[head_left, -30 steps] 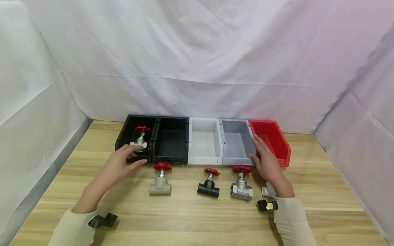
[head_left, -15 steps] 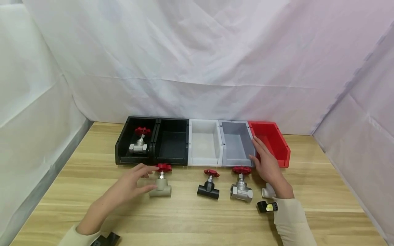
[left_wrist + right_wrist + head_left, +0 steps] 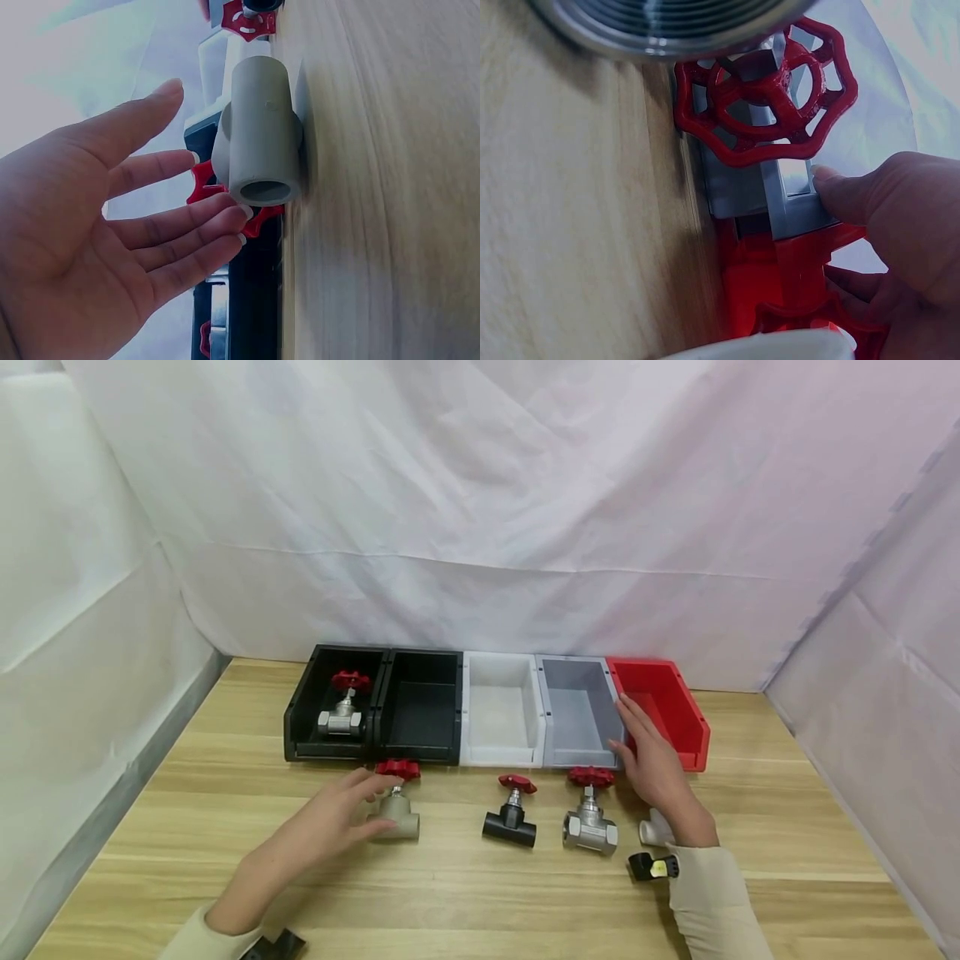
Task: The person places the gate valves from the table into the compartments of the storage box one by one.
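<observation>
My left hand [image 3: 326, 818] reaches over the left side of a beige valve [image 3: 405, 825] with a red handwheel. In the left wrist view the fingers spread loosely beside the beige body [image 3: 262, 127], thumb apart. My right hand [image 3: 654, 767] rests at the walls between the grey bin [image 3: 581, 758] and the red bin [image 3: 693, 756], fingers mostly straight. In the right wrist view its thumb [image 3: 844, 191] touches the grey bin's corner. A steel valve [image 3: 590, 828] stands left of the right wrist. A white fitting [image 3: 654, 829] is partly hidden by that wrist.
A black valve [image 3: 510, 828] stands mid-table. Behind are a white bin [image 3: 501, 756], a black bin [image 3: 416, 752] and the leftmost black bin [image 3: 330, 750], which holds a steel valve [image 3: 341, 720] with a red handwheel. White cloth [image 3: 480, 510] hangs behind and at the sides.
My left hand has left the steel valve in the leftmost black bin and moved right and toward me, to the beige valve. The right hand has stayed in place.
</observation>
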`<state>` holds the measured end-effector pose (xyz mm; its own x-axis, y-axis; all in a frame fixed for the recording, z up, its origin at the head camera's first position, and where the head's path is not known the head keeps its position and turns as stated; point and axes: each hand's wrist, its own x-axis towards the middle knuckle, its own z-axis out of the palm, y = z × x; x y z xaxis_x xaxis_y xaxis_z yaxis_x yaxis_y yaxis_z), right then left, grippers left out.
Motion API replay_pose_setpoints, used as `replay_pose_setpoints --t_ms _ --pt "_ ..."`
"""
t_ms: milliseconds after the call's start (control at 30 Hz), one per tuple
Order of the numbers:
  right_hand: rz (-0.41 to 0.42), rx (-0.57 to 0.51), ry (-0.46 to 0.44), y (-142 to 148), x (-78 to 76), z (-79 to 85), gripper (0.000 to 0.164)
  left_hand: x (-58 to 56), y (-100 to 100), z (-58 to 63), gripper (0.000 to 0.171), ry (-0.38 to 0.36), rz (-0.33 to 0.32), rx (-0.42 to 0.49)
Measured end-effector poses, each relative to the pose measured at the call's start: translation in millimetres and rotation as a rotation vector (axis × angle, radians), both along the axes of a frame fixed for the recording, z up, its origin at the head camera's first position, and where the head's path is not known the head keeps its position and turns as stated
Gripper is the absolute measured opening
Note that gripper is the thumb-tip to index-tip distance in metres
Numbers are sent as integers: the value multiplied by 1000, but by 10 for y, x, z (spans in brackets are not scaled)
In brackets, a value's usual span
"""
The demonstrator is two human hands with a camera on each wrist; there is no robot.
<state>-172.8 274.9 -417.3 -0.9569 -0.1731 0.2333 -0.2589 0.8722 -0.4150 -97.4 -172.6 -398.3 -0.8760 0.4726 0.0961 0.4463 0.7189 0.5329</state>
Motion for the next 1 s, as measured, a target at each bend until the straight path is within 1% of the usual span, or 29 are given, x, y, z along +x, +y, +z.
replay_pose_setpoints --t_ms 133,333,533,800,1000 --pt "2 -3 4 -9 3 0 81 0 13 -18 47 6 -9 -16" --pt "6 0 18 -5 2 -5 80 -1 36 -56 47 37 -27 -18" --pt "1 3 9 2 2 -10 81 -5 45 -72 47 27 -41 -7" --pt "2 7 3 10 -3 -14 82 -4 45 -144 46 68 -100 12" --pt "3 9 4 7 -4 -13 81 -7 58 -165 44 44 -132 3"
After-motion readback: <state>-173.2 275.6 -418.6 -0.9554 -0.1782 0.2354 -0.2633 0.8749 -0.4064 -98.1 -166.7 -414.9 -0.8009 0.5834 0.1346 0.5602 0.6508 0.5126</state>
